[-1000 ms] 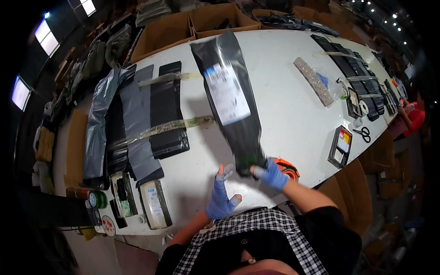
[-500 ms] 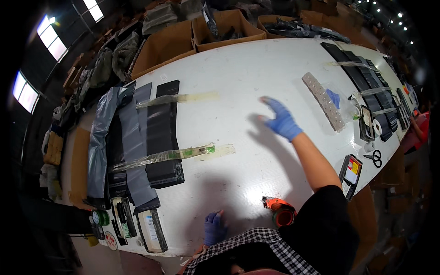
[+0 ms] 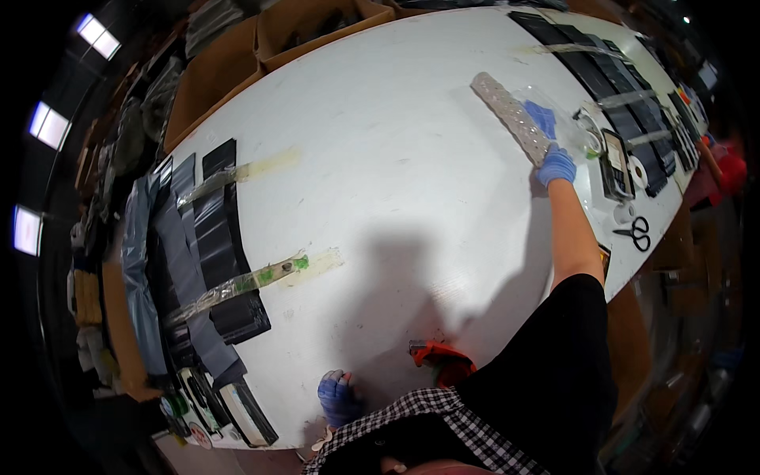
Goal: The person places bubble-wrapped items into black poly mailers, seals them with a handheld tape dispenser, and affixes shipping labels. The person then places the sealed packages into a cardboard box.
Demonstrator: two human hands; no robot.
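Observation:
My right hand, in a blue glove, is stretched out to the far right. Its fingers close on the near end of a long, narrow bubble-wrapped package lying slantwise on the white table. What is inside the wrap cannot be made out. Beside the package lie clear plastic and a blue glove-like piece. My left hand, also gloved in blue, is at the table's front edge with its fingers curled in and nothing seen in them. To its right is an orange-red tape dispenser, partly covered by my clothing.
Grey and black plastic mailing bags lie taped down at the left; more black bags lie far right. Scissors, a tape roll and a black tray are at the right edge. Cardboard boxes stand behind.
My right hand has moved right from above the table's middle and taken hold of the bubble-wrapped package's near end. My left hand stays near the front edge. The view has shifted.

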